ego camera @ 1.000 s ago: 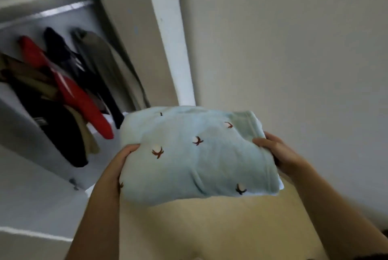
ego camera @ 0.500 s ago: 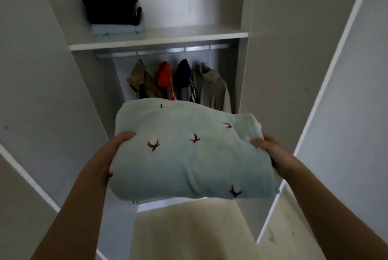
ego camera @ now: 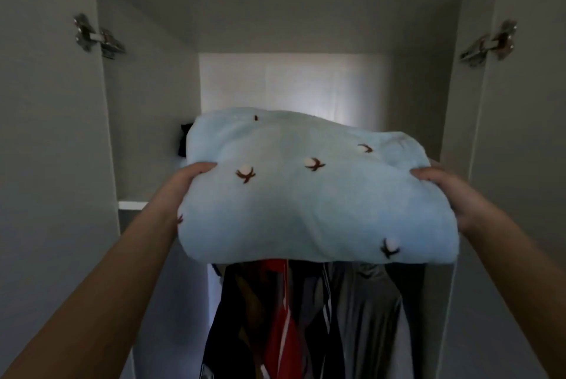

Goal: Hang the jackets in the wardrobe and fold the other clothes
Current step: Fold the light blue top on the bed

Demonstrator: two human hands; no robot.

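We hold a folded light-blue garment, dotted with small brown-and-white cotton sprigs, raised between our hands in front of the open wardrobe. Our left hand grips its left edge and our right hand grips its right edge. Each thumb lies on top of the cloth, and the other fingers are hidden beneath it.

Below our hands the hanging jackets crowd together: a red one under the middle of the bundle, a grey one nearer our right hand, and darker ones towards our left. Just beyond our left hand a white shelf edge shows. Past the bundle's far left corner a dark item peeks out; we cannot tell what it is. Well above each hand a metal hinge sits on the wardrobe side.
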